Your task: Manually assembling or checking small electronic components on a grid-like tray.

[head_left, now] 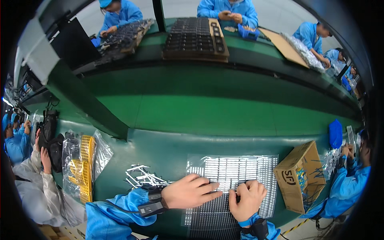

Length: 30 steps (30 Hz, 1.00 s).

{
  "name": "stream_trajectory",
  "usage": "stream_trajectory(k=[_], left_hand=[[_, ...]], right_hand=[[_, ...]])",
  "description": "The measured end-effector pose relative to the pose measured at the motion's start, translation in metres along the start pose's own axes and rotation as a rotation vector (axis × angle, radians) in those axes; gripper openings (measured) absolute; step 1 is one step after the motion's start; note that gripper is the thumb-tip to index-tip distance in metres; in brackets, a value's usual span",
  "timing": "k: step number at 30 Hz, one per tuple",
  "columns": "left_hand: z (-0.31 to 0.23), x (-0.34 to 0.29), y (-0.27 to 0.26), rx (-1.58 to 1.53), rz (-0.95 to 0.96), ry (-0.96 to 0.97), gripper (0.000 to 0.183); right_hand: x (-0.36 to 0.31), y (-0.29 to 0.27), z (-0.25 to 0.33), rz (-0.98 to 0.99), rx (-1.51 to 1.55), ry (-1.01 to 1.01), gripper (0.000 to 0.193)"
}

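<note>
A clear sheet [240, 165] with many rows of small white label-like pieces lies on the table in front of me. My left hand [190, 192] rests over its left part, palm down, with fingers stretched out toward the right and slightly apart. Over the right part, my right hand [249, 199] is closed, its fingers curled toward the thumb. A small dark spot shows between them, too little to name. Left of my left hand lies a loose pile of thin white strips [141, 176] with dark ends.
An open cardboard box [289, 182] holding thin dark pieces stands right of the sheet. Yellow perforated trays [86, 168] in clear plastic lie at left. A dark post [94, 106] rises from the table's far left. Co-workers sit at both sides and across.
</note>
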State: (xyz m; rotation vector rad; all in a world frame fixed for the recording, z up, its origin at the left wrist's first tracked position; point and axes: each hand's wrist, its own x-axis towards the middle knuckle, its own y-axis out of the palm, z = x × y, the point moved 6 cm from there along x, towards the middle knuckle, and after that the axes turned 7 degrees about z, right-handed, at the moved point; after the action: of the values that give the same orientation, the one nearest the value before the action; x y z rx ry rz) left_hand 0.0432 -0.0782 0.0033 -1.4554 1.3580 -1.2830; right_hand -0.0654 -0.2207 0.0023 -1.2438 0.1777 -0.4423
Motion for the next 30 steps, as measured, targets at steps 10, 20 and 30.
stream_trajectory(k=[10,20,30], left_hand=[[-0.008,-0.005,0.002,0.162,-0.035,-0.036,0.06],[-0.03,-0.01,0.007,0.041,-0.066,-0.303,0.054],[-0.034,-0.097,-0.049,-0.045,-0.137,-0.588,0.031]], right_hand=[[0.001,0.003,-0.011,-0.043,0.119,0.037,0.023],[0.001,0.013,-0.02,-0.135,0.112,0.024,0.023],[-0.033,0.007,-0.014,0.199,-0.069,-0.223,0.08]])
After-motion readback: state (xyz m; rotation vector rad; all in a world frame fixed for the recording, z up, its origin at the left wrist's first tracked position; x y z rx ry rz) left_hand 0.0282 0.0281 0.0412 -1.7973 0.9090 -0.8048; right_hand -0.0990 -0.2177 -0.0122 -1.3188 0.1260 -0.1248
